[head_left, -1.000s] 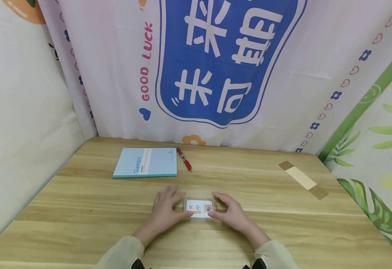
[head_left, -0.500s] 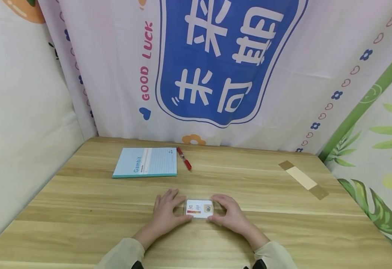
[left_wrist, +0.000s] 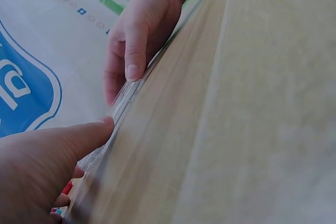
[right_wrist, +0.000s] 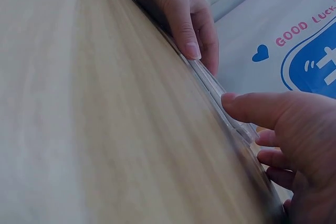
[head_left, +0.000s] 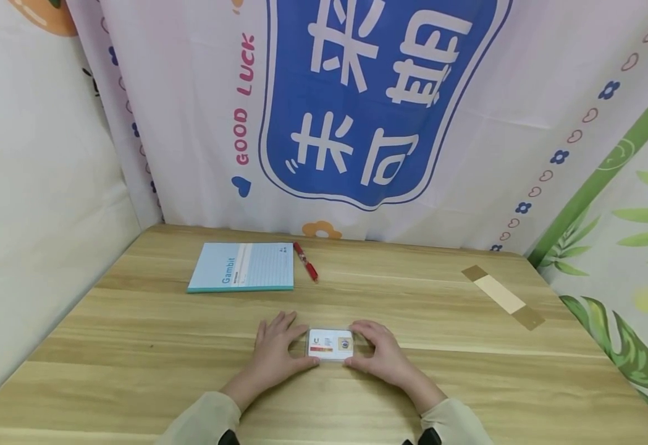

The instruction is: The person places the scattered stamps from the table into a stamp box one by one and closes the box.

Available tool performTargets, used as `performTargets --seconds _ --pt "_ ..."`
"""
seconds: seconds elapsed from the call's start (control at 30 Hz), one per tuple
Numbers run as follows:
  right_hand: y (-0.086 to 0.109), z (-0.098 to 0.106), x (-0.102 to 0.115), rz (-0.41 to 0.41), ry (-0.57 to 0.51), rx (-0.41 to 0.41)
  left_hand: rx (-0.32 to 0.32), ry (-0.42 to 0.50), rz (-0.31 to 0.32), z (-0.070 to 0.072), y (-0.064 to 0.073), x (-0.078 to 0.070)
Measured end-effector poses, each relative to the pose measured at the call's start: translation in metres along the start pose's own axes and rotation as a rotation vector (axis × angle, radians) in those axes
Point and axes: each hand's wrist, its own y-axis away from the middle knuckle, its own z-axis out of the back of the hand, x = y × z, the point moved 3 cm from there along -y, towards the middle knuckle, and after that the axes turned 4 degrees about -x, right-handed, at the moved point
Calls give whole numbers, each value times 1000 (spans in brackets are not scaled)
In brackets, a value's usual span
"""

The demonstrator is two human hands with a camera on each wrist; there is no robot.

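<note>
A flat clear plastic case (head_left: pixel 330 345) with a white printed card inside lies on the wooden table (head_left: pixel 468 383), in front of the person. At its left end, the left hand (head_left: pixel 275 349) grips it between thumb and fingers, the thumb at the near corner. The right hand (head_left: pixel 380 349) holds the opposite end the same way. From the side, the left wrist view shows the case (left_wrist: pixel 122 103) as a thin layered slab at the tabletop. In the right wrist view the right thumb (right_wrist: pixel 252 107) presses its near edge; the farther fingertips are partly hidden.
Behind the hands lie a light blue notebook (head_left: pixel 243 267) and a red pen (head_left: pixel 305 262) beside it. A pale strip with brown tape ends (head_left: pixel 503 296) is on the table at the right. Printed cloth (head_left: pixel 201 123) hangs along the back edge.
A blurred clear part showed behind the card one second ago; now the case lies flat and sharp. Both thumbs have shifted from over the card to its near edge.
</note>
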Motion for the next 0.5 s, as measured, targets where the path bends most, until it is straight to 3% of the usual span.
performTargets --seconds 0.5 --pt "1 0 0 17 45 -2 -5 -30 5 -2 -1 -2"
